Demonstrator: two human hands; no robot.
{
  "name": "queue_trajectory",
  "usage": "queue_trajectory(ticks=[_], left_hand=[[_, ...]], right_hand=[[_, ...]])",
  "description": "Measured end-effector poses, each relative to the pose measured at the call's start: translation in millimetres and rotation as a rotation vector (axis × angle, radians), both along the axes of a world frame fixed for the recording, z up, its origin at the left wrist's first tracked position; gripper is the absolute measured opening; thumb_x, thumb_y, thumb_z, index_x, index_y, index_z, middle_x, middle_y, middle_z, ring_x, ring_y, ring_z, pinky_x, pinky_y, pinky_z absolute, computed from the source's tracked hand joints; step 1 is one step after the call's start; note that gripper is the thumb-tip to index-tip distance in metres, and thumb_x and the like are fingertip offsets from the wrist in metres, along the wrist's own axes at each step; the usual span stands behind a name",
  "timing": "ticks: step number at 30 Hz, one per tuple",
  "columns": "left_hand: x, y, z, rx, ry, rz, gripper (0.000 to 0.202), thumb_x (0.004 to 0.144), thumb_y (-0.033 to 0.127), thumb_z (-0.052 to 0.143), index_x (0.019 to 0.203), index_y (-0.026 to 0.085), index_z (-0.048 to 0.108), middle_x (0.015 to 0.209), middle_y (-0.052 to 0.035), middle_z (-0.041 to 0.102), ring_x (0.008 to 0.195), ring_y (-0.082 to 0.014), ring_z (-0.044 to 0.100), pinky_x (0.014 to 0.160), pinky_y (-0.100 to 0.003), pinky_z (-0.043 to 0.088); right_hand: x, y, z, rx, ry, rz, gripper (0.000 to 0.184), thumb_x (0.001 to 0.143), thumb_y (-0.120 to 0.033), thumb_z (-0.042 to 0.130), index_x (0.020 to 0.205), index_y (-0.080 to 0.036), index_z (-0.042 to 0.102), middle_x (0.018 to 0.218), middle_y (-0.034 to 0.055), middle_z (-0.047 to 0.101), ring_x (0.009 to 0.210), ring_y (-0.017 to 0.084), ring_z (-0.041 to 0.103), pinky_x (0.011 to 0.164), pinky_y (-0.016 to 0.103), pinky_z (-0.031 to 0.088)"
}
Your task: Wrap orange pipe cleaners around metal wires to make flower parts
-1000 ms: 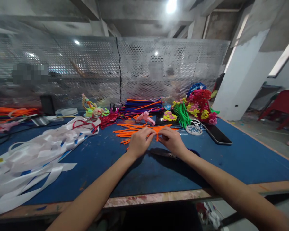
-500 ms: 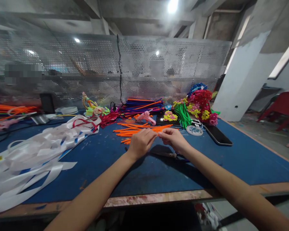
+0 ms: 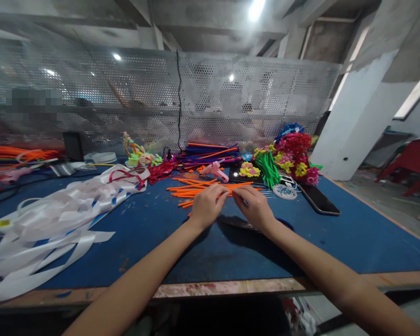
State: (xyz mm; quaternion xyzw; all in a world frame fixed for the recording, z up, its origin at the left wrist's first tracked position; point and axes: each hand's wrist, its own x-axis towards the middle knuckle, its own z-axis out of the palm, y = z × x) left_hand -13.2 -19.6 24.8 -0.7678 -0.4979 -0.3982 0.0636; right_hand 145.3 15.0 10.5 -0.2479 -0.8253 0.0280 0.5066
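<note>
My left hand (image 3: pixel 207 204) and my right hand (image 3: pixel 255 206) are pinched closed, fingertips nearly meeting above the blue tabletop. A small bit of orange pipe cleaner shows between the fingertips; most of it is hidden by the fingers. Just beyond them lies a loose pile of orange pipe cleaners (image 3: pixel 187 191). Scissors (image 3: pixel 238 223) lie under my right hand, their dark blue handle sticking out to its right. Behind the pile rests a pink glue gun (image 3: pixel 215 171).
White ribbon (image 3: pixel 73 205) spreads over the table's left side. A phone (image 3: pixel 319 199) and a round white coaster-like disc (image 3: pixel 284 192) lie at right. Green stems (image 3: pixel 267 169) and flower bundles (image 3: pixel 294 151) are heaped at back right, before a perforated metal screen (image 3: pixel 210 102).
My right hand has turned, knuckles now higher, and more of the scissors' blue handle shows. Both hands stay close together at the fingertips. The view has shifted slightly.
</note>
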Motion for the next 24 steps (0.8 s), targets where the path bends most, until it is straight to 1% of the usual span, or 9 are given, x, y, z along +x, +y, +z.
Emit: queue_trajectory(ticks=[4, 8, 11, 14, 17, 19, 21, 23, 24], left_hand=[[-1.4, 2.3, -3.6, -0.016, 0.055, 0.007, 0.017, 0.089, 0.027, 0.046, 0.086, 0.02, 0.061, 0.085, -0.002, 0.064, 0.081, -0.0159, 0.06, 0.072, -0.026, 0.044], [-1.9, 4.3, -5.9, -0.037, 0.095, -0.009, 0.018, 0.089, 0.028, 0.046, 0.085, 0.02, 0.061, 0.086, -0.0019, 0.065, 0.081, -0.0158, 0.06, 0.071, -0.026, 0.044], [-2.1, 4.7, -4.8, -0.044, 0.084, -0.012, 0.018, 0.089, 0.028, 0.046, 0.086, 0.02, 0.061, 0.087, -0.0016, 0.065, 0.082, -0.0158, 0.06, 0.071, -0.025, 0.044], [-2.9, 4.7, -3.1, -0.046, 0.053, -0.014, 0.018, 0.089, 0.028, 0.045, 0.087, 0.02, 0.061, 0.088, -0.0018, 0.065, 0.084, -0.0161, 0.06, 0.073, -0.026, 0.044], [-3.7, 5.3, -1.9, -0.044, 0.022, -0.014, 0.017, 0.089, 0.027, 0.045, 0.086, 0.02, 0.061, 0.088, -0.0013, 0.065, 0.084, -0.0162, 0.06, 0.072, -0.026, 0.044], [-4.0, 5.9, -1.4, -0.041, 0.002, -0.012, 0.017, 0.088, 0.028, 0.046, 0.084, 0.02, 0.061, 0.086, -0.0007, 0.065, 0.083, -0.0159, 0.06, 0.072, -0.026, 0.043], [-3.8, 6.5, -0.9, -0.041, -0.014, -0.008, 0.017, 0.088, 0.028, 0.046, 0.084, 0.02, 0.061, 0.086, -0.0006, 0.065, 0.084, -0.0156, 0.06, 0.073, -0.025, 0.043], [-3.5, 7.1, -0.6, -0.039, -0.019, -0.002, 0.016, 0.089, 0.027, 0.046, 0.084, 0.02, 0.06, 0.087, -0.0009, 0.065, 0.084, -0.0155, 0.06, 0.073, -0.025, 0.043], [-3.3, 7.2, -0.6, -0.034, -0.015, -0.001, 0.017, 0.089, 0.027, 0.046, 0.084, 0.02, 0.06, 0.087, -0.001, 0.065, 0.085, -0.0155, 0.06, 0.073, -0.025, 0.043]], right_hand=[[-2.2, -1.7, -0.2, -0.085, -0.068, -0.066, 0.016, 0.075, -0.007, 0.046, 0.075, -0.018, 0.058, 0.071, 0.0043, 0.057, 0.065, 0.016, 0.052, 0.062, 0.026, 0.042], [-0.7, 0.8, -1.2, -0.129, -0.09, -0.047, 0.015, 0.068, -0.004, 0.048, 0.068, -0.018, 0.055, 0.065, 0.0018, 0.054, 0.06, 0.014, 0.048, 0.058, 0.024, 0.038], [0.7, 6.7, -3.3, -0.107, -0.082, -0.017, 0.016, 0.071, -0.005, 0.047, 0.07, -0.018, 0.056, 0.068, 0.0025, 0.056, 0.061, 0.014, 0.05, 0.058, 0.024, 0.039], [1.5, 11.7, -5.2, -0.086, -0.069, 0.016, 0.013, 0.077, -0.01, 0.049, 0.075, -0.019, 0.059, 0.075, 0.0043, 0.06, 0.066, 0.015, 0.053, 0.061, 0.025, 0.041], [2.4, 12.7, -4.6, -0.074, -0.031, 0.076, 0.01, 0.08, -0.016, 0.052, 0.081, -0.019, 0.061, 0.083, 0.0064, 0.062, 0.076, 0.017, 0.056, 0.067, 0.027, 0.043], [3.0, 11.4, -2.4, -0.107, 0.014, 0.129, 0.012, 0.082, -0.019, 0.051, 0.085, -0.02, 0.063, 0.087, 0.0069, 0.063, 0.081, 0.017, 0.056, 0.071, 0.028, 0.043], [3.4, 9.9, 0.7, -0.207, 0.06, 0.178, 0.014, 0.083, -0.022, 0.05, 0.084, -0.02, 0.064, 0.087, 0.0064, 0.062, 0.082, 0.018, 0.055, 0.074, 0.029, 0.042], [3.1, 9.5, 3.7, -0.428, 0.146, 0.245, 0.013, 0.081, -0.026, 0.054, 0.078, -0.02, 0.065, 0.082, 0.005, 0.062, 0.078, 0.017, 0.054, 0.07, 0.028, 0.041], [2.6, 9.9, 4.8, -0.56, 0.191, 0.284, 0.014, 0.079, -0.028, 0.056, 0.074, -0.019, 0.065, 0.076, 0.0039, 0.06, 0.073, 0.016, 0.052, 0.066, 0.026, 0.04]])
